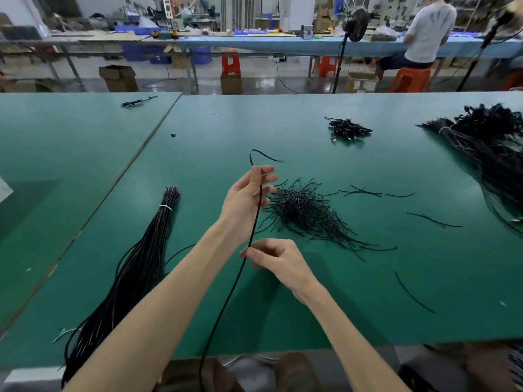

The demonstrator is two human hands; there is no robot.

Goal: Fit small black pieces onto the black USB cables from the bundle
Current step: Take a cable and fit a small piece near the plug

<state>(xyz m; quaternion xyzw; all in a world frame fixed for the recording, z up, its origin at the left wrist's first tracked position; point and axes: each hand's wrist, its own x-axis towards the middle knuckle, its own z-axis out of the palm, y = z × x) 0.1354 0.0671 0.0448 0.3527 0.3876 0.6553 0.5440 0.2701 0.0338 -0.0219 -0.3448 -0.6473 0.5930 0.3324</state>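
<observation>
Cable [255, 219], a single black strand, is rising from below the near table edge, between the two forearms. Right hand [276, 260] is pinching it low down, thumb and forefinger closed on the strand, other fingers curled under. Left hand [244, 193] is gripping the same cable higher up, fingers bent round it. The free end is curling over above the fingertips and is blurred. Both hands are hovering above the green table [368, 306].

Left of the arms, tied bundle [133, 273] of long black cables is lying on the mat. White tie [165, 207] is sitting near its far end, and its near end is drooping over the table edge.

Just beyond the left hand, pile of short black pieces [302, 210] is lying fanned out, with loose strands [433, 220] scattered to its right.

Farther back, small heap of USB cables [349, 130] is sitting apart. Large dark bundle [486, 145] is spreading along the right edge.

Beyond the table, seated person [430, 29] is facing a second bench, back turned.
</observation>
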